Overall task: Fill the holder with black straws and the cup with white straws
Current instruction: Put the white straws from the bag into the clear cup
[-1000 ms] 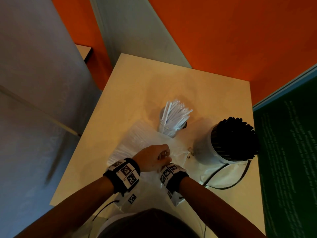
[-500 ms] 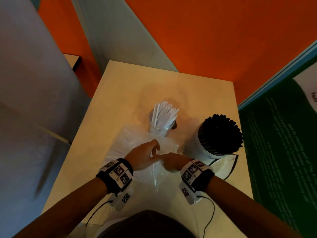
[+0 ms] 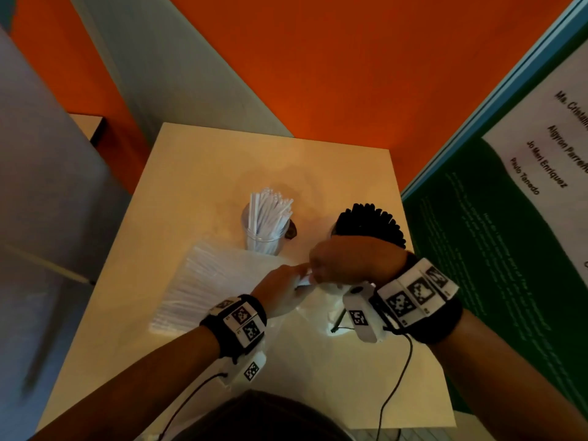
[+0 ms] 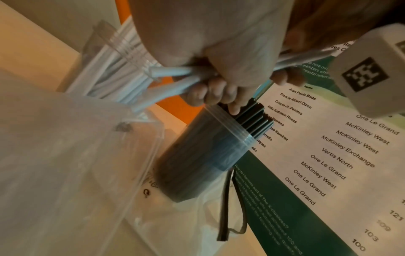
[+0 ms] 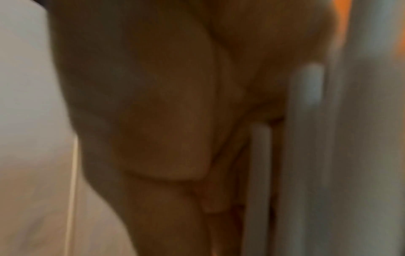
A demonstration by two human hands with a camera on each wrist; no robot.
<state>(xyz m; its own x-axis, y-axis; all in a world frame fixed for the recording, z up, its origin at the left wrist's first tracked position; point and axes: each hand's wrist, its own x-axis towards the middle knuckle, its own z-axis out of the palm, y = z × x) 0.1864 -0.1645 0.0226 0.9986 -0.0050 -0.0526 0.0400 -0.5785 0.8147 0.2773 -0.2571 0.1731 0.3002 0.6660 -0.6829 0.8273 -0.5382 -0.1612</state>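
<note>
Head view: both hands are meeting above the near middle of the cream table (image 3: 197, 173). The left hand (image 3: 280, 292) is curling its fingers around a small bunch of white straws (image 4: 175, 76), and the right hand (image 3: 353, 261) is closing on the other end of the same bunch; the left wrist view is showing fingertips (image 4: 280, 77) clamped on them. The right wrist view is blurring badly, showing only a palm beside pale straws (image 5: 260, 155). A clear cup (image 3: 265, 240) is standing at the table's centre, holding more white straws upright. Just to its right, the holder (image 4: 210, 152) is sitting packed with black straws (image 3: 372, 219), partly behind the right hand. A clear plastic bag (image 3: 203, 281) of straws is lying on the near left, beneath the left hand.
</note>
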